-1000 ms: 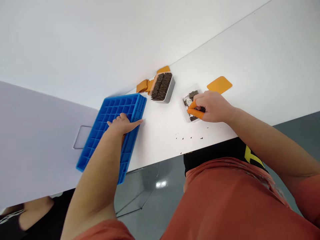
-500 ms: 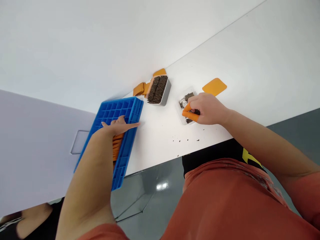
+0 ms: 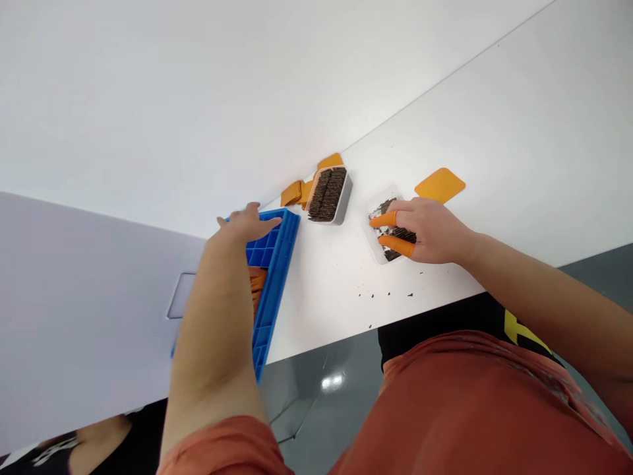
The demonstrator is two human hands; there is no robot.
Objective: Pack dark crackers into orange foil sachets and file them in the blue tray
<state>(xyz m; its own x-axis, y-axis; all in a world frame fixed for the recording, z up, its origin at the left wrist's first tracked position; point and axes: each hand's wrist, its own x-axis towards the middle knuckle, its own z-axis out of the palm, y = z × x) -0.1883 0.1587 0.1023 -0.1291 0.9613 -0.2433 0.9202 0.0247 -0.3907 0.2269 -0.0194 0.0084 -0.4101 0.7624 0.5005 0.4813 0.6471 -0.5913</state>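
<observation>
My left hand is over the far end of a blue divided tray, fingers spread and holding nothing. Orange pieces lie in the tray, partly hidden by my forearm. My right hand, with orange covers on two fingers, reaches into a white container of dark, thin pieces; its fingers are apart with nothing visible between them. Between the hands stands a fuller container packed with rows of dark brown strips.
An orange flat piece lies beyond my right hand. Folded orange pieces sit behind the full container. Dark crumbs dot the table's near side. Another person's arm shows at the lower left.
The thumb and finger of my right hand have moved apart over the container. My left hand has moved toward the tray's far edge. The view has shifted, so the table things appear farther right and lower.
</observation>
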